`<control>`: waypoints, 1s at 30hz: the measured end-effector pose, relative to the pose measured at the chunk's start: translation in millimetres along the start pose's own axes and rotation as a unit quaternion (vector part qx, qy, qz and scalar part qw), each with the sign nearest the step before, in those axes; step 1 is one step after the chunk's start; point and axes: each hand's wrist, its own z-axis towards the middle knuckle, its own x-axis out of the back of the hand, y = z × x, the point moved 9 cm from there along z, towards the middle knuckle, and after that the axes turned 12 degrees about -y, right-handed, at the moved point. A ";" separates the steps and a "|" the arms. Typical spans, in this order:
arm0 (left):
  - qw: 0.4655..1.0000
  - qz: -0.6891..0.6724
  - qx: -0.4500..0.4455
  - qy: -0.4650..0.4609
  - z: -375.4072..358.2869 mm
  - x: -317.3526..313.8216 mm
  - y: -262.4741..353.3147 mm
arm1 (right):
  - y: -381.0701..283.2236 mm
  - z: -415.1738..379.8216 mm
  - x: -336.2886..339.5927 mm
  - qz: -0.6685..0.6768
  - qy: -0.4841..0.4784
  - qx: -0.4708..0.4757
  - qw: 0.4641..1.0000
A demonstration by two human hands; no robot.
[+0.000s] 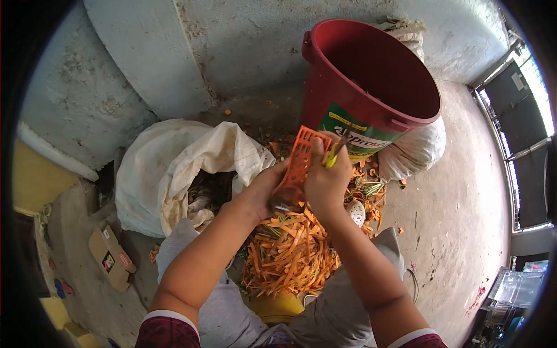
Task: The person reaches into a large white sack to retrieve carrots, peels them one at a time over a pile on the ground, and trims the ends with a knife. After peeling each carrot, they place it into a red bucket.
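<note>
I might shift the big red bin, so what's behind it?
Past the red bin, pale sacking shows above and at lower right, with the wall beyond. The bin covers the middle; whether it's one sack is hidden.

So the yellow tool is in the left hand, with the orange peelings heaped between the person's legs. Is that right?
Not quite: the head view shows the yellow tool in the right hand. The orange peelings are heaped between the person's legs, as you say.
</note>
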 end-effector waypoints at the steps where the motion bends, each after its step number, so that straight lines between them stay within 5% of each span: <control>1: 1.000 0.008 -0.001 0.014 -0.9 0.3 0.4 | -0.4 -2.4 -3.3 0.001 -0.011 -0.008 1.000; 12: 0.992 0.091 -0.005 0.084 -7.2 -3.5 -2.0 | 4.6 -8.0 1.7 -0.055 -0.022 -0.022 0.998; 15: 0.994 0.101 0.001 -0.043 3.5 -14.5 -0.2 | 9.8 -5.9 11.7 -0.110 0.007 -0.021 0.994; 30: 0.992 0.118 -0.022 -0.041 9.7 -24.8 7.4 | 23.7 7.9 21.6 -0.093 0.019 -0.117 0.989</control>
